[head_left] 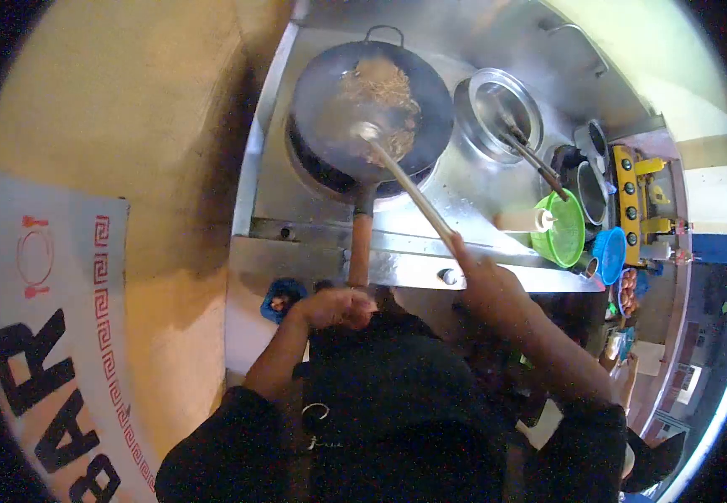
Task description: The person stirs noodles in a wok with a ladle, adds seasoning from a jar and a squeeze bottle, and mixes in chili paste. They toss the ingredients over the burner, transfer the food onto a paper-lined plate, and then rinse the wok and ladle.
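A dark wok point(313, 101) sits on the stove at the upper middle, with noodle-like brown food point(384, 82) in it and steam over part of it. Its wooden handle point(361, 247) points toward me. My left hand point(338, 308) is closed at the lower end of that handle, fingers curled; the exact grip is partly hidden. My right hand point(491, 289) is wrapped round the long handle of a cooking ladle point(409, 186). The ladle's head rests among the food in the wok, blurred by steam.
Right of the wok stands a round metal pot point(497, 84), with long-handled utensils point(539, 163) beside it. Further right are a green bucket point(566, 239), a blue container point(610, 256) and a yellow rack point(626, 201). A small blue bag point(282, 300) lies left of my left hand. A wall point(170, 126) rises at the left.
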The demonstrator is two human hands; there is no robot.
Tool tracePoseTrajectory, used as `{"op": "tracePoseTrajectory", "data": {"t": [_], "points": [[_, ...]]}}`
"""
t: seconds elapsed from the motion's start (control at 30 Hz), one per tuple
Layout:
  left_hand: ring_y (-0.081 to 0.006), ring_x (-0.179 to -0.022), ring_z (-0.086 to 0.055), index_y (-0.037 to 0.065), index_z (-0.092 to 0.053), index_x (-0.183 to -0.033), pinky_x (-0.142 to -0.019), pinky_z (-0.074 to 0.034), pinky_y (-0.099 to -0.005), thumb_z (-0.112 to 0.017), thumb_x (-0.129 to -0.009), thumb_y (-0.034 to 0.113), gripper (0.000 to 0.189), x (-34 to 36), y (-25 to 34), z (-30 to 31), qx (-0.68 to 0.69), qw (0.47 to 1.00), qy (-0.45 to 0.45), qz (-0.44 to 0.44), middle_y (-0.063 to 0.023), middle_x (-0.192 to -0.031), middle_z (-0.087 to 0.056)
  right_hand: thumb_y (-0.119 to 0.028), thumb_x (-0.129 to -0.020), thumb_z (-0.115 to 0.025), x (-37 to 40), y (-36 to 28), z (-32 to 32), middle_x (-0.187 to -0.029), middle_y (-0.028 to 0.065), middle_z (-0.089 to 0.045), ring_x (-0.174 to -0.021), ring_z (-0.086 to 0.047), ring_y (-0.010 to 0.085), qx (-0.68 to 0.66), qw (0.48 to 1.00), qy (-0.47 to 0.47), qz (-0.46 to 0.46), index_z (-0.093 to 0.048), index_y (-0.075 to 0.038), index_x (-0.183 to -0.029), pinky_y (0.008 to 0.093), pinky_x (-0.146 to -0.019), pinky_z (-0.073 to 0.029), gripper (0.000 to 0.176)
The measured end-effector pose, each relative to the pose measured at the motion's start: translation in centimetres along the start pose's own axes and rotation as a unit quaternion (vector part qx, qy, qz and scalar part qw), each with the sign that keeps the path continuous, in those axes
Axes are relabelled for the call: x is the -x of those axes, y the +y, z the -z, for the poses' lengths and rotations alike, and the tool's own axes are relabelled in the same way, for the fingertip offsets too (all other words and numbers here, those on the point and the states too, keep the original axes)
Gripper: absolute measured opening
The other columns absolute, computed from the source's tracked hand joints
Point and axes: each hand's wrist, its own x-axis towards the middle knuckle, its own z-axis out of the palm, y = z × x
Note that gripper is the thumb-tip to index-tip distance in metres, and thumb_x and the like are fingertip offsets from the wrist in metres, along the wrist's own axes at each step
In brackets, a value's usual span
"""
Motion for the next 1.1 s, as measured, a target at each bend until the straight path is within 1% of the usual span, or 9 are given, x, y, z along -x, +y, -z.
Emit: {"op": "tracePoseTrajectory", "data": {"t": [0.07, 0.23, 0.37, 0.6, 0.67, 0.77, 0.9, 1.03, 1.1], "points": [[-0.0245, -0.092, -0.06, 0.003, -0.052, -0.113, -0.082, -0.051, -0.0416, -0.063, -0.082, 0.039, 0.048, -0.1, 5.3, -7.4, 0.077, 0.988, 0.008, -0.131, -0.0119, -0.101, -0.059, -0.006, -0.081, -0.046, 2.7, -0.2, 0.7, -0.081, 0.0277, -0.058, -0.073, -0.061, 0.0407, 0.051, 0.998, -0.008, -0.042, -0.01, -0.006, -0.143, 0.0475, -0.067, -0.05, 0.071], [-0.0181, -0.059, -0.055, 0.007, -0.052, -0.092, -0.055, -0.051, -0.0377, -0.061, -0.083, 0.017, 0.016, -4.3, 5.4, -11.6, -0.062, 0.961, 0.227, -0.141, -0.0032, -0.068, -0.053, -0.005, -0.081, -0.046, 1.7, 3.6, 0.4, -0.086, 0.023, -0.059, -0.07, -0.061, 0.0376, 0.1, 0.985, 0.134, -0.034, -0.024, -0.017, -0.142, 0.0468, -0.063, -0.05, 0.066], [-0.0184, -0.055, -0.054, 0.004, -0.052, -0.081, -0.054, -0.049, -0.0359, -0.057, -0.086, 0.015, 0.012, -1.6, 4.9, -17.1, -0.045, 0.957, 0.252, -0.133, -0.0044, -0.063, -0.052, -0.006, -0.08, -0.048, 6.5, 5.5, 5.1, -0.085, 0.0226, -0.058, -0.072, -0.061, 0.0362, 0.101, 0.981, 0.166, 0.006, -0.034, -0.01, -0.136, 0.0466, -0.064, -0.051, 0.058], [-0.0172, -0.054, -0.053, 0.003, -0.05, -0.076, -0.05, -0.047, -0.033, -0.058, -0.083, 0.01, 0.012, -4.2, 7.1, -10.2, -0.043, 0.967, 0.199, -0.153, -0.0058, -0.064, -0.05, -0.008, -0.079, -0.049, 7.5, 4.3, 4.6, -0.088, 0.0258, -0.057, -0.081, -0.058, 0.0394, 0.055, 0.995, 0.032, -0.079, -0.034, -0.014, -0.138, 0.0479, -0.072, -0.047, 0.061], [-0.0176, -0.054, -0.053, 0.004, -0.049, -0.078, -0.049, -0.046, -0.0338, -0.059, -0.083, 0.012, 0.014, -4.6, 6.6, -8.5, -0.028, 0.964, 0.211, -0.162, -0.0059, -0.064, -0.051, -0.007, -0.078, -0.048, 0.7, 6.6, -1.6, -0.086, 0.0267, -0.058, -0.082, -0.058, 0.0404, 0.037, 0.981, 0.189, -0.014, -0.032, -0.015, -0.139, 0.0478, -0.074, -0.047, 0.063], [-0.018, -0.059, -0.055, 0.003, -0.054, -0.09, -0.057, -0.049, -0.034, -0.061, -0.083, 0.017, 0.018, -4.5, 6.1, -4.6, -0.087, 0.959, 0.193, -0.189, -0.0045, -0.066, -0.051, -0.008, -0.079, -0.048, -3.5, 4.8, -3.1, -0.084, 0.029, -0.059, -0.085, -0.058, 0.0436, -0.058, 0.974, 0.214, -0.05, -0.031, -0.015, -0.139, 0.0494, -0.076, -0.046, 0.063], [-0.0206, -0.095, -0.057, 0.001, -0.044, -0.124, -0.084, -0.048, -0.0387, -0.054, -0.089, 0.028, 0.046, -1.9, -1.0, 4.7, 0.055, 0.995, -0.052, 0.059, -0.0083, -0.099, -0.058, -0.009, -0.08, -0.048, -9.8, 2.3, -2.1, -0.08, 0.0287, -0.06, -0.075, -0.06, 0.0438, -0.129, 0.958, 0.253, -0.046, -0.027, -0.013, -0.14, 0.0507, -0.071, -0.046, 0.063], [-0.0241, -0.103, -0.056, 0.001, -0.042, -0.124, -0.089, -0.045, -0.0431, -0.047, -0.092, 0.029, 0.043, -1.5, -6.5, 13.0, 0.107, 0.987, 0.088, 0.084, -0.0113, -0.115, -0.055, -0.005, -0.079, -0.049, -6.9, 2.0, -2.3, -0.082, 0.0271, -0.059, -0.068, -0.06, 0.0412, 0.001, 0.984, 0.178, -0.004, -0.017, -0.015, -0.143, 0.048, -0.065, -0.049, 0.072], [-0.024, -0.1, -0.058, 0.003, -0.05, -0.116, -0.089, -0.045, -0.0435, -0.044, -0.094, 0.03, 0.036, -2.9, -6.9, 13.5, 0.222, 0.964, 0.143, -0.035, -0.01, -0.109, -0.059, -0.005, -0.083, -0.047, -2.3, 2.4, -1.2, -0.089, 0.0266, -0.059, -0.075, -0.063, 0.0401, 0.077, 0.994, 0.059, -0.054, -0.01, -0.018, -0.144, 0.0481, -0.065, -0.052, 0.073]]}}
